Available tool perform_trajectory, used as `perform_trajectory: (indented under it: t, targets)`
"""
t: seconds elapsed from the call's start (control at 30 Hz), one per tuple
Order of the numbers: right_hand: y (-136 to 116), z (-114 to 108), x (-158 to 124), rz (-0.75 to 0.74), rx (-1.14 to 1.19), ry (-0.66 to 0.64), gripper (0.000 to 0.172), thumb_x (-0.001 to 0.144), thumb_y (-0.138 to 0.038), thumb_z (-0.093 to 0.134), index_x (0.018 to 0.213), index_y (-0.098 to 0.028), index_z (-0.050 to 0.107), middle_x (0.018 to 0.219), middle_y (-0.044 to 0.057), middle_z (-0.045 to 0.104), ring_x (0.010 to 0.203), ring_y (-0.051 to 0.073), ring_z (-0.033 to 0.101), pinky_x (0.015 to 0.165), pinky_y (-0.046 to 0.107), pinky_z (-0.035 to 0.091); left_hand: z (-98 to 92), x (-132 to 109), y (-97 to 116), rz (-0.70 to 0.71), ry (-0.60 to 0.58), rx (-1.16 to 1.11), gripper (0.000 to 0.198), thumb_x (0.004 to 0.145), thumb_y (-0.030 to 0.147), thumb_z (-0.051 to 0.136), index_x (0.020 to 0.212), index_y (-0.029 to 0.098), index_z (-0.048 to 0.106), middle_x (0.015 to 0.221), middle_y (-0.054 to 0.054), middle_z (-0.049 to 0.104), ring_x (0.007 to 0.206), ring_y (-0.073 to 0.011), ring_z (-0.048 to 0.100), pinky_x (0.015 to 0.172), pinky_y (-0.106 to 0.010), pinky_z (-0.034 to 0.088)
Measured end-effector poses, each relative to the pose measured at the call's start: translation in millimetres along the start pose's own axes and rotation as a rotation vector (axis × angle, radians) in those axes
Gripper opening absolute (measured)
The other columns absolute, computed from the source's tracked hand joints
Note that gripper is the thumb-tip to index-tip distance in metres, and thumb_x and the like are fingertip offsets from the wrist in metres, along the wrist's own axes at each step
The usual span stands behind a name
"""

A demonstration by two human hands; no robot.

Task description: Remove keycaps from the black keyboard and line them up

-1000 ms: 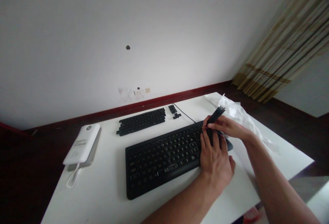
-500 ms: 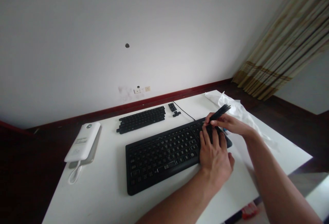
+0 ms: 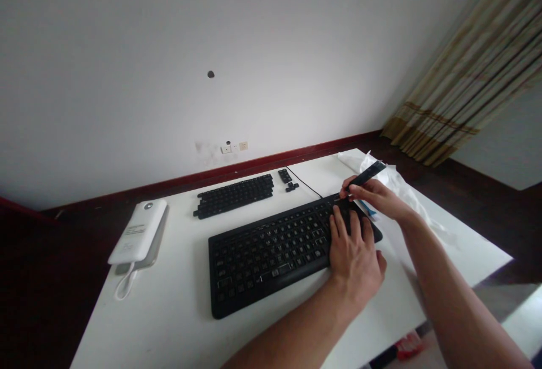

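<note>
A black keyboard point(image 3: 271, 256) with its keycaps off over most of its left and middle lies on the white table point(image 3: 186, 324). My left hand point(image 3: 353, 247) rests on the keyboard's right part, fingers spread and pressed down. Just behind it, my right hand point(image 3: 372, 191) pinches a dark brush-like tool point(image 3: 369, 172), tilted up to the right over the keyboard's back right corner. The tool's lower end is hidden by the fingers. Removed black keycaps point(image 3: 235, 195) stand in rows behind the keyboard, with small groups of keycaps point(image 3: 285, 176) beside them.
A white power bank point(image 3: 139, 232) with a looped cable lies at the table's left, over a grey flat object. Crumpled white plastic point(image 3: 402, 191) covers the back right edge. Something blue point(image 3: 366, 207) shows beside my right hand. A thin black cable runs behind the keyboard.
My right hand has moved slightly up and right, and the tool in it has turned so its broad side shows. My left hand stays on the keyboard.
</note>
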State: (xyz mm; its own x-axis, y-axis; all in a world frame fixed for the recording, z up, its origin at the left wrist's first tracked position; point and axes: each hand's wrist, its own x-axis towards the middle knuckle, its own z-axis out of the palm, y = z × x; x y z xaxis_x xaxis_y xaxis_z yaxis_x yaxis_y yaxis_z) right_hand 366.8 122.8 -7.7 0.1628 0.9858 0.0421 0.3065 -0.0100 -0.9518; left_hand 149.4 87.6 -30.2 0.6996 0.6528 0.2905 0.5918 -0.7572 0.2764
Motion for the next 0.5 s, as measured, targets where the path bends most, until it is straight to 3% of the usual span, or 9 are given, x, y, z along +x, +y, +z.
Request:
perform_trajectory:
  t: [0.1,0.27,0.5]
  targets:
    - [2,-1,1,0.013,0.012,0.072,0.048,0.085,-0.066,0.077,0.104,-0.022,0.074,0.092,0.008,0.077,0.089,0.025,0.071,0.08,0.038,0.058,1.1,4,0,0.032,-0.007,-0.023,0.075,0.089,0.059,0.052,0.16,0.047,0.031,0.165,0.014,0.042,0.163,-0.0209,0.002,0.134,-0.042,0.005]
    - [-5,2,2,0.046,-0.036,0.053,0.052,0.08,-0.068,0.08,0.101,-0.021,0.075,0.088,0.008,0.077,0.086,0.026,0.072,0.08,0.038,0.058,5.2,20,-5,0.149,-0.018,-0.106,0.068,0.09,0.051,0.06,0.148,0.017,0.052,0.156,-0.015,0.047,0.154,-0.0399,0.028,0.129,-0.06,0.022]
    - [-4,0,1,0.069,-0.095,0.049,0.056,0.078,-0.071,0.08,0.104,-0.021,0.075,0.088,0.01,0.08,0.088,0.03,0.075,0.081,0.043,0.06,6.7,29,-16,0.224,-0.025,-0.155,0.066,0.086,0.051,0.07,0.143,0.021,0.056,0.151,-0.013,0.045,0.148,-0.0434,0.03,0.126,-0.064,0.027]
